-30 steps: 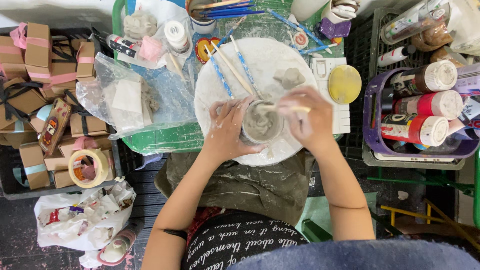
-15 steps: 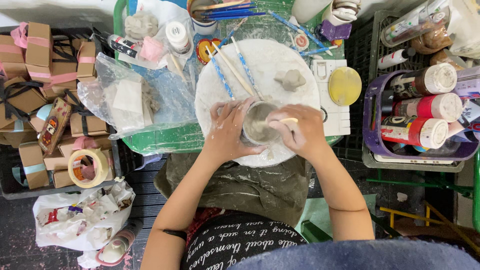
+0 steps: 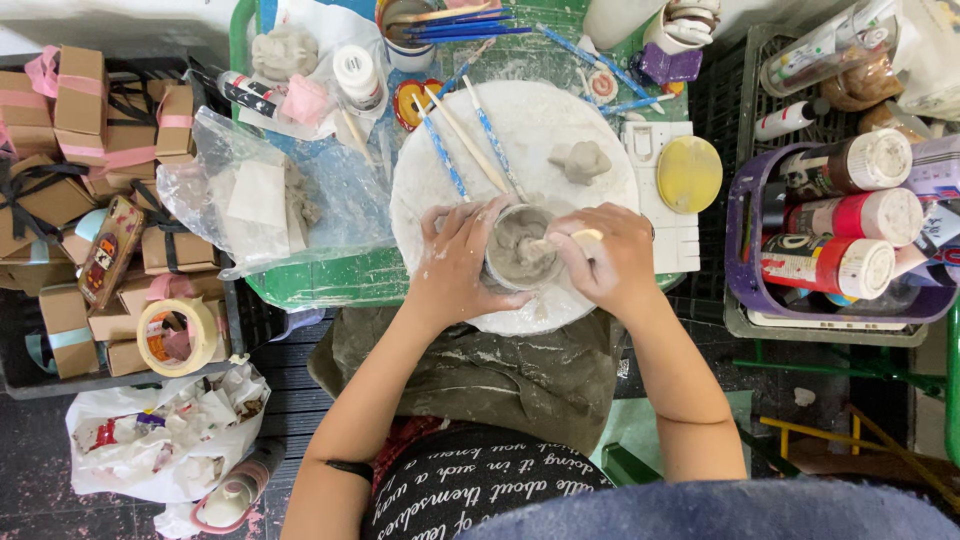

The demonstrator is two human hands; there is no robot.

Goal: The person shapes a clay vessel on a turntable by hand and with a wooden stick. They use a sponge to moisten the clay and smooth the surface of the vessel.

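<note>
A green bench [image 3: 330, 285] carries a round white turntable [image 3: 540, 130], dusted with clay, at the middle of the view. To the left of it lies a clear plastic bag [image 3: 260, 200] with pale slabs of clay inside, and beyond the bench edge sits a stack of brown gift boxes [image 3: 70, 190] tied with pink and black ribbon. On the right, a purple basket [image 3: 745, 240] holds paint bottles [image 3: 830, 265] lying on their sides.

On the near part of the turntable stands a small grey clay cup [image 3: 518, 250]. The left hand [image 3: 455, 265] cups its left wall, fingers curled against the wet clay, so its grip is closed on the cup. The right hand [image 3: 605, 265] presses against the right wall and pinches a thin wooden tool [image 3: 572, 238], whose tip reaches into the cup's hollow. Both hands are smeared with grey.

Behind the cup lie several blue-patterned brushes and wooden sticks [image 3: 470, 140], slanting across the turntable. A little lump of clay [image 3: 582, 160] sits near the far right rim, apart from the cup, and a yellow round lid [image 3: 690, 172] rests just beside the turntable.
</note>
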